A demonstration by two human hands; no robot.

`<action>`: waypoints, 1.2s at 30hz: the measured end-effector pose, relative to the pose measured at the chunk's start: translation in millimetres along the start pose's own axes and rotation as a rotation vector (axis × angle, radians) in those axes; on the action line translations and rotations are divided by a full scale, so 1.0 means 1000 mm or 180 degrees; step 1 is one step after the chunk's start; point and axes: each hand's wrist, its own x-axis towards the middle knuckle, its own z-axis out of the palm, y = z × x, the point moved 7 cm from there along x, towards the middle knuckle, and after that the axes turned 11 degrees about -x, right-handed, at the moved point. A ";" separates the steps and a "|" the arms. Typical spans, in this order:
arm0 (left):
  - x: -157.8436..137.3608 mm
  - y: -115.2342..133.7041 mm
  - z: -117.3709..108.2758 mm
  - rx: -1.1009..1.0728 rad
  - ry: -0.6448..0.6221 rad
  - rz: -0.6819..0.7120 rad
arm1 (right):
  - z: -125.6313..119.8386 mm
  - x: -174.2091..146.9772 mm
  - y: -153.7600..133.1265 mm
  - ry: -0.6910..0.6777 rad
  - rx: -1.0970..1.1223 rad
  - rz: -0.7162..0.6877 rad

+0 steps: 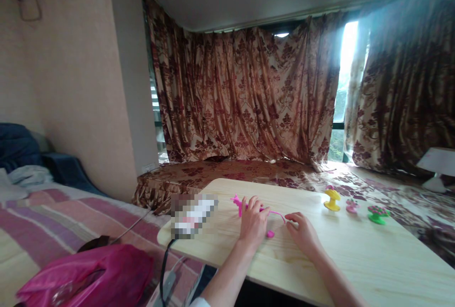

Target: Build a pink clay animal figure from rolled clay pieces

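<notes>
On the pale wooden table, a pink piece of what looks like modelling clay (237, 203) has small prongs at its left end and a thin strand (276, 212) stretching out to the right. My left hand (253, 221) is over its middle, fingers bent around it and hiding part of it. The strand's right end is pinched between the thumb and fingers of my right hand (302, 231). Close beside my left hand lies a small round pink lump (270, 234), touched by neither hand.
Yellow (332, 200), pink (352, 206) and green (378, 214) mushroom-like stands are on the table (320, 259) at the right. A blurred-out object (194, 217) with a black cable lies at the left edge. A magenta bag (92, 274) rests on the striped bed.
</notes>
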 end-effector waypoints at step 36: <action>-0.002 0.005 -0.007 0.0006 -0.0004 -0.0058 | 0.012 0.012 -0.011 0.0033 0.0118 0.0083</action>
